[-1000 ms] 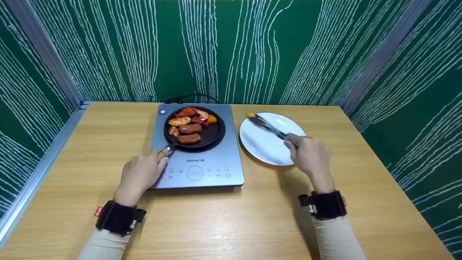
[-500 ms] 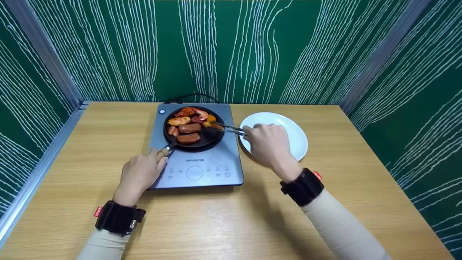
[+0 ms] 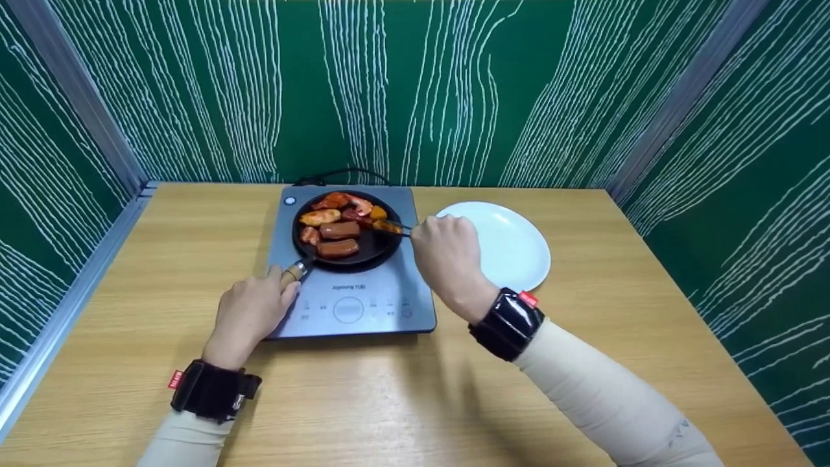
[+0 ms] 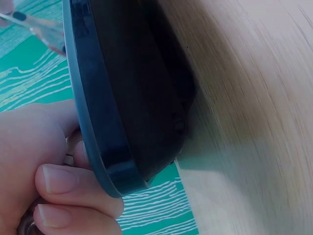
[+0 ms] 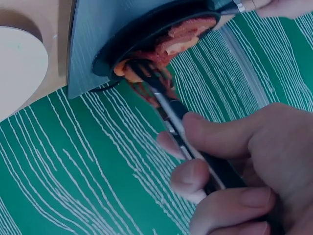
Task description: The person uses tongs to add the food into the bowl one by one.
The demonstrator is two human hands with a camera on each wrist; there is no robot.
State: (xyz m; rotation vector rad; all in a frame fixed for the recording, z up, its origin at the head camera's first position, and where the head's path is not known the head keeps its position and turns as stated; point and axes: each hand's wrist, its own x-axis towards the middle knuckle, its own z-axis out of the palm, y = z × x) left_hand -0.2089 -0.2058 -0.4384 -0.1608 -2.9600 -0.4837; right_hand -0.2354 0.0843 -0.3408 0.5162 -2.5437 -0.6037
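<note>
My left hand (image 3: 253,308) grips the wooden handle (image 3: 293,275) of a small black frying pan (image 3: 373,251). Inside the pan lie two brown sausage-like pieces (image 3: 339,230), a shrimp (image 3: 361,205), a yellowish oval piece (image 3: 320,217) and other cooked bits. My right hand (image 3: 447,259) holds black-and-silver tongs (image 5: 168,110), with thumb and fingers around their arms in the right wrist view. Their tips reach into the pan's right side, at a yellow-orange piece (image 3: 388,226). Whether they pinch it I cannot tell. In the left wrist view the pan handle is mostly hidden.
Under the pan is a grey induction cooker (image 3: 382,295) with touch controls along its front. A white plate (image 3: 515,250) stands to its right, partly behind my right hand. A black cord (image 3: 353,170) runs behind the cooker, before the green patterned wall (image 3: 447,84).
My right hand has swung left from the plate, bringing the tongs and a yellow-tipped piece over into the pan. My left hand stays on the handle.
</note>
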